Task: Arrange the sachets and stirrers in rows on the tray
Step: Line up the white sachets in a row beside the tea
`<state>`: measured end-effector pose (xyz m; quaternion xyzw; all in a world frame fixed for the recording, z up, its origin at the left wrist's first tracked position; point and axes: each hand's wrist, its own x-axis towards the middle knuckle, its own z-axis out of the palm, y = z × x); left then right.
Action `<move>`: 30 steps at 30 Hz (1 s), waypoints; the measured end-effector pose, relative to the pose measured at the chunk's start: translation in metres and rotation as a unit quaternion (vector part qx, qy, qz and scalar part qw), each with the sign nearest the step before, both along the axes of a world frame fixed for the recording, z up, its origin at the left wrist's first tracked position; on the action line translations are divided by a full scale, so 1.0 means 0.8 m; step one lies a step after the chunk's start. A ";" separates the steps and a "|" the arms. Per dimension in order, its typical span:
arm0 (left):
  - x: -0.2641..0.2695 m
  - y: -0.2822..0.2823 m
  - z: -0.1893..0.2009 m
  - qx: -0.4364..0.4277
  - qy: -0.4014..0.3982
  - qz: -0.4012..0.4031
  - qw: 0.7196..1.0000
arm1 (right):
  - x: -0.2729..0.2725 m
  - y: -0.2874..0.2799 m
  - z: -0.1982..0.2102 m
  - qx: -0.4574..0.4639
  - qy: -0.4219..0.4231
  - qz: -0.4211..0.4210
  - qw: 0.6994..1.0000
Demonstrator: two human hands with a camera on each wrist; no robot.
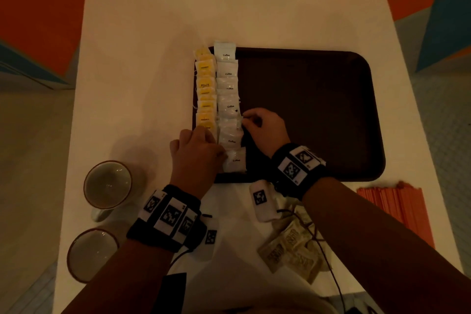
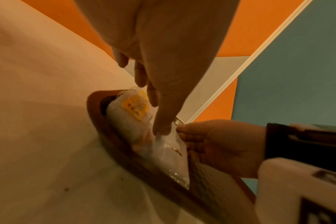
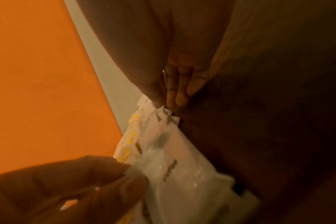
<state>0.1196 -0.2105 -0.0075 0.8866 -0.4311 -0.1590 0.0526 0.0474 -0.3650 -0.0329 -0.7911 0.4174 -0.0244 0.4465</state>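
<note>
On the brown tray (image 1: 318, 115), two rows run along the left edge: yellow sachets (image 1: 205, 89) and white coffee sachets (image 1: 227, 99). My left hand (image 1: 211, 140) lies over the near end of the rows. Its fingers are fairly straight and its thumb tip presses a white sachet (image 2: 169, 145). My right hand (image 1: 246, 120) is on the tray just right of the white row. Its thumb and fingertips pinch the edge of a coffee sachet (image 3: 161, 115) partway down that row. Orange stirrers (image 1: 397, 209) lie on the table right of the tray.
Two cups (image 1: 108, 186) (image 1: 93, 253) stand at the table's near left. A loose pile of brown sachets (image 1: 290, 252) lies near the front edge under my right forearm. The right part of the tray is bare. The white table (image 1: 153, 33) stretches beyond the tray.
</note>
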 end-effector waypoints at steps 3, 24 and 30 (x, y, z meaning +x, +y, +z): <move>0.002 -0.001 0.000 0.012 -0.009 -0.016 1.000 | 0.010 -0.004 -0.001 0.003 0.004 0.010 1.000; -0.005 0.002 -0.013 -0.006 -0.074 -0.011 0.997 | 0.016 -0.009 0.011 -0.003 0.042 0.094 0.995; -0.005 0.003 -0.013 -0.021 -0.099 -0.017 0.995 | 0.034 -0.016 0.009 -0.067 0.015 0.101 0.992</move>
